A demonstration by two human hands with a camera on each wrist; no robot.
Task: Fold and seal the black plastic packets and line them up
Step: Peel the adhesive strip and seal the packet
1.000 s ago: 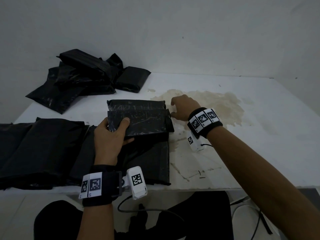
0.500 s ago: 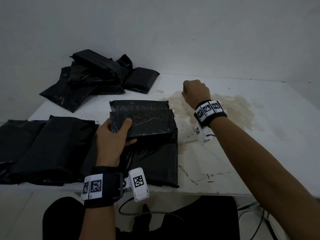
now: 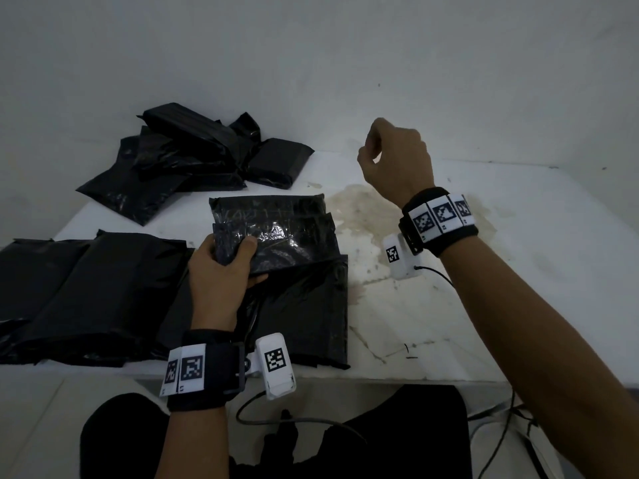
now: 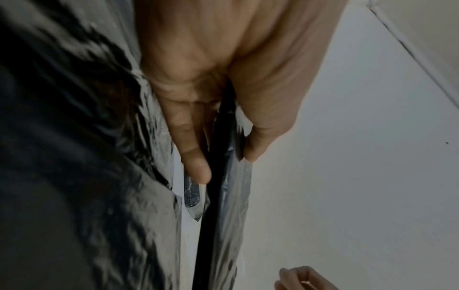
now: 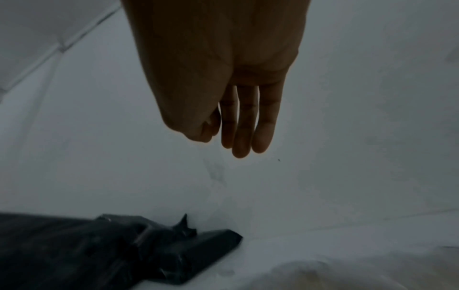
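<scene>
My left hand (image 3: 224,271) grips the near left corner of a folded black packet (image 3: 287,243), thumb on top. In the left wrist view the fingers (image 4: 193,157) lie under the packet's edge (image 4: 233,215) and the thumb pinches from above. This packet overlaps another folded packet (image 3: 269,207) behind it and lies over a flat black bag (image 3: 304,323). My right hand (image 3: 394,157) hovers above the table to the right of the packets and holds nothing that I can see. In the right wrist view its fingers (image 5: 246,121) hang nearly straight with the thumb against the forefinger.
A loose pile of black packets (image 3: 193,160) lies at the back left against the wall. More flat black bags (image 3: 86,288) are spread along the front left. The white table (image 3: 501,323) has a yellowish stain (image 3: 366,216). Cables (image 3: 501,444) hang below its front edge.
My right hand has left the packet's right edge and risen up and back, away from the table. The left hand keeps its grip on the folded packet.
</scene>
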